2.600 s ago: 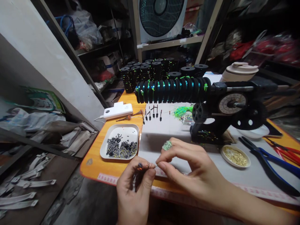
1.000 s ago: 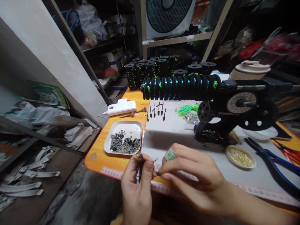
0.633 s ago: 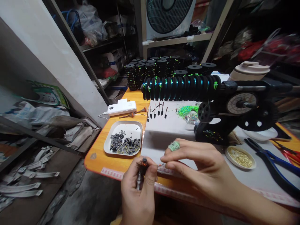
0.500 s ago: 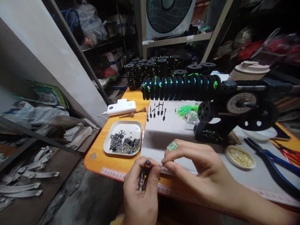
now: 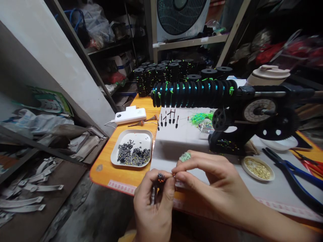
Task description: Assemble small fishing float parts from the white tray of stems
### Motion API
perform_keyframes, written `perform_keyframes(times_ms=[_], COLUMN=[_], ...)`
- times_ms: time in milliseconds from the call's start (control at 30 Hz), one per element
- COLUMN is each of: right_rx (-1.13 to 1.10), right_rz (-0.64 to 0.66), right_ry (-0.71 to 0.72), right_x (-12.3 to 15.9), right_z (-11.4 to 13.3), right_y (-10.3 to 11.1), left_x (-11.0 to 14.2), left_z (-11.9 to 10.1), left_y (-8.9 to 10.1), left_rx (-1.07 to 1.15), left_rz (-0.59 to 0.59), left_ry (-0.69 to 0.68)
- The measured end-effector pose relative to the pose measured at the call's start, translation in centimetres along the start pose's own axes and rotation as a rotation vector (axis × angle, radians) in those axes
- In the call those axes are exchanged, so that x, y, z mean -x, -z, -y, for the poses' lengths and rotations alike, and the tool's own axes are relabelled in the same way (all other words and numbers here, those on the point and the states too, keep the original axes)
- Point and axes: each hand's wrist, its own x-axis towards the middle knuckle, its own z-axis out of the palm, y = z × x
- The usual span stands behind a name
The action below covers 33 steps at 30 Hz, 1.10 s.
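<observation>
My left hand is curled around a bundle of thin dark pieces with orange tips, whose ends stick up between thumb and forefinger. Close against it, the thumb and forefinger of my right hand pinch a tiny orange-red piece, too small to identify. A pale green wrap covers a finger of my right hand. Beyond my left hand, a white tray holds many small black and grey parts. Several black pieces lie in a loose group on the white sheet.
A winding machine carries a row of black spools with green line. Behind stand more spools. At right are a dish of gold bits and blue-handled pliers. A white power bank-like box lies at left.
My left hand has shifted slightly right and turned a little. An orange-red bit now shows between my right fingertips, which stay close to the left thumb.
</observation>
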Motion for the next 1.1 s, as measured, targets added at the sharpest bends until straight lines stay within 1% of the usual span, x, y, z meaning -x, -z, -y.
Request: perform_keyframes(times_ms=[100,200,367,600,800,933,1100], right_rx=[-0.005,0.006,0.013,0.057,0.064,0.037,0.048], right_rz=[0.013,-0.007,-0.021,-0.05,-0.017,0.005,0.004], right_ry=[0.03,0.06,0.092,0.142,0.162,0.131,0.122], right_x=[0.0,0.1,0.0,0.5,0.6,0.4,0.4], right_z=[0.2,0.3,0.3,0.1,0.0,0.0,0.0], right_y=[0.0,0.1,-0.1,-0.4,-0.3,-0.2,-0.3], left_x=[0.2,0.4,0.5,0.9,1.1,0.8,0.7], left_z=[-0.1,-0.3,-0.7,-0.5,-0.2,-0.3,-0.3], left_y=[-0.3,-0.7,-1.2,-1.3,-1.2,-1.0,-1.1], left_rx=[0.018,0.021,0.077,0.141,0.145,0.111,0.061], left_rz=[-0.023,-0.062,-0.083,-0.117,-0.131,-0.138,-0.103], left_ry=[0.009,0.041,0.086,0.118,0.126,0.073,-0.002])
